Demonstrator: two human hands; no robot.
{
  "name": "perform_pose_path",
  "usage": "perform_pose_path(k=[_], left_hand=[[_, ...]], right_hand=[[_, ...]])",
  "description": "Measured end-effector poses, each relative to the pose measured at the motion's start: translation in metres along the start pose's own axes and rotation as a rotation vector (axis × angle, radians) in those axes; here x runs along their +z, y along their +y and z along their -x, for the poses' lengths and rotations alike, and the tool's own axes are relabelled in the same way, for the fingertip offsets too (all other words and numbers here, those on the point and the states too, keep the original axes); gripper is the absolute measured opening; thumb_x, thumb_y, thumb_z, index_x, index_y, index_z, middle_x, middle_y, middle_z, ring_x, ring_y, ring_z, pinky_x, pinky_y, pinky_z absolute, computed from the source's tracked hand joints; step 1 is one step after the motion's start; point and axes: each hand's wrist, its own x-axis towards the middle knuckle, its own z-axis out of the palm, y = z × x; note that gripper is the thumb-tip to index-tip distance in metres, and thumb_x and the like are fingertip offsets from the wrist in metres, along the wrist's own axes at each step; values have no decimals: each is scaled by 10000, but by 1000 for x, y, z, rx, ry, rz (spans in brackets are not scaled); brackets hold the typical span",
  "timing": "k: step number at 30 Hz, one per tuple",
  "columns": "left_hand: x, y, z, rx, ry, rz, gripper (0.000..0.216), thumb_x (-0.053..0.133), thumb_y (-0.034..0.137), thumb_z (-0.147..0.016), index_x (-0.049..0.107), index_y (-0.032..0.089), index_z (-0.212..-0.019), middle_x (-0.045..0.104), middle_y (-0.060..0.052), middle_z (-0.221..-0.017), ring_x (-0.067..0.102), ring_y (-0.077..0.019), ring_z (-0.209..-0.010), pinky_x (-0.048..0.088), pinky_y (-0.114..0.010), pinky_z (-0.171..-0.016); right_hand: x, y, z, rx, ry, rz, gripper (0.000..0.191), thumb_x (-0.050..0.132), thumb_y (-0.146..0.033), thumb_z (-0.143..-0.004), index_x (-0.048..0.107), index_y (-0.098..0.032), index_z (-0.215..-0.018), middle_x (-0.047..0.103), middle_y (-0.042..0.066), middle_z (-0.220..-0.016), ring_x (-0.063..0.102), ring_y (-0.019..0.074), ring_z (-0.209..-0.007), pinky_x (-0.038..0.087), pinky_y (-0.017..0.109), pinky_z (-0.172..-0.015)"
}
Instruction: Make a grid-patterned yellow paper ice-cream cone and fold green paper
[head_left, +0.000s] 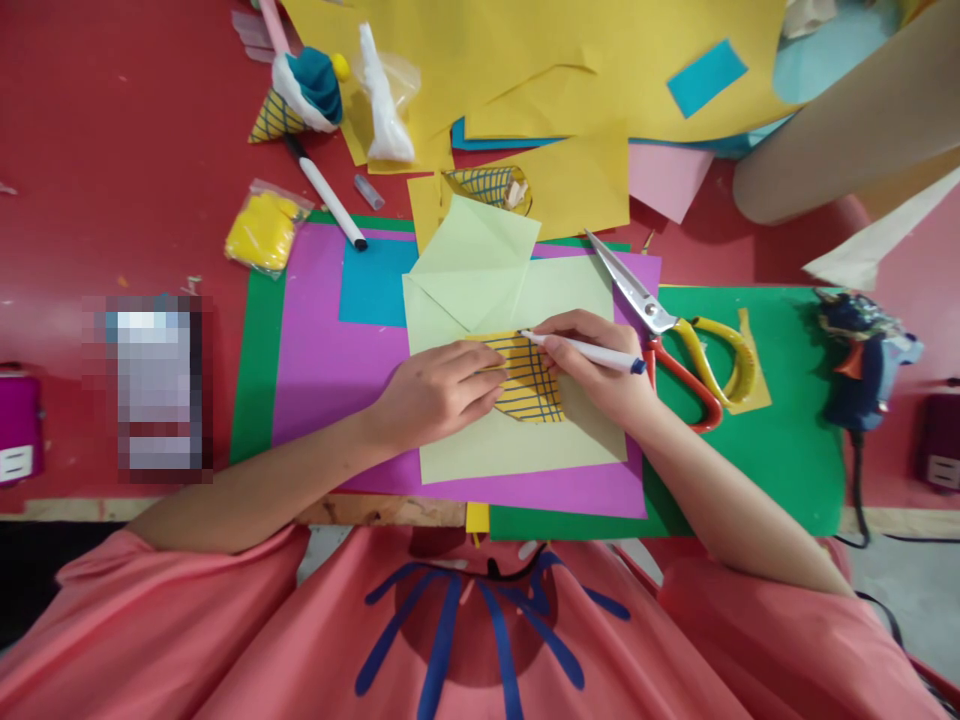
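Observation:
A yellow paper piece (531, 385) with dark crossing lines lies on a pale green sheet (457, 455). My left hand (442, 392) rests flat on its left side, fingers stretched out over the paper. My right hand (600, 365) grips a white marker (592, 351) with a dark blue end, its tip touching the yellow paper near the top edge. Lines cross into a grid on the right part of the piece; only roughly sideways lines show on the left. Just right of my right hand lie scissors (652, 315) with yellow and red handles.
Beyond lie a paper ice-cream cone (292, 95), a second marker (330, 195), a bag of yellow clay (264, 228) and a lined yellow cone (487, 187). A glue gun (862, 375) with its cord sits right, a blurred phone-like device (157, 390) left. A cardboard tube (840, 120) leans in at upper right.

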Motion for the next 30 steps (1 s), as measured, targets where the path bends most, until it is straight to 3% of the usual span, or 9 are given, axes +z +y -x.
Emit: perform_pose_path(k=[30], left_hand=[[-1,0,-1,-13,-27,-1,170,541,192,-892,664,151,-1003,694,-78,-1037,648,-202,-1007,561,-350,-875]], right_hand=[[-3,-6,1,42,-65,17,153,590,-256,-838,657,-150,-751,661,17,-689,556,107,-595,411,245,-544]])
